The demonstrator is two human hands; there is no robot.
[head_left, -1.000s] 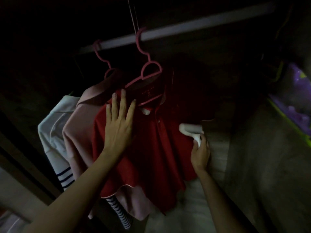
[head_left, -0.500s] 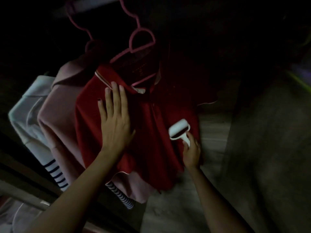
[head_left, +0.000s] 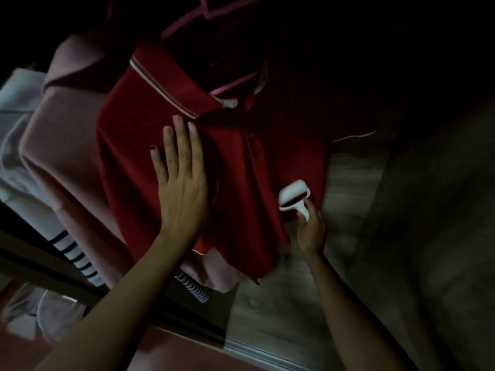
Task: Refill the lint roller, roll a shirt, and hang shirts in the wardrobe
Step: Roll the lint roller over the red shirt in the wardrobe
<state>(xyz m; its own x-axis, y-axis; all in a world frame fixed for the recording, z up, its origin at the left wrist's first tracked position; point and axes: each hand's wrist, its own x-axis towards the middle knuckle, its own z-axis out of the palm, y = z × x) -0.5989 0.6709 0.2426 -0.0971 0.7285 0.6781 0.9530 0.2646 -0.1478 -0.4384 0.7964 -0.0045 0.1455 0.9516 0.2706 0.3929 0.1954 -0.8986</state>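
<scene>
- At 9 o'clock, a pale white garment (head_left: 16,145) hangs at the edge, soft and smooth, with a navy-and-white striped cuff (head_left: 73,257) below it at 8 o'clock
- Just right of it, a dusty pink shirt (head_left: 61,145) of matte, soft-looking cloth hangs behind and touching the red one; its hem shows again at 6 o'clock
- At the centre, a deep red polo shirt (head_left: 249,156) hangs on a pink hanger (head_left: 230,85) at 12 o'clock; the collar has a thin pale stripe along its edge, and the knit looks fine and flat
- Faint lettering sits inside the neck, too dark to read
- The left hand (head_left: 182,180) lies open and flat on the shirt front, fingers straight and together, pointing to 12 o'clock
- At 4 o'clock, the right hand (head_left: 310,226) is closed around the curved white plastic handle of a lint roller (head_left: 293,195); its short white drum touches the shirt's right edge
- Pale wood-grain floor (head_left: 348,183) shows at 3 o'clock
</scene>
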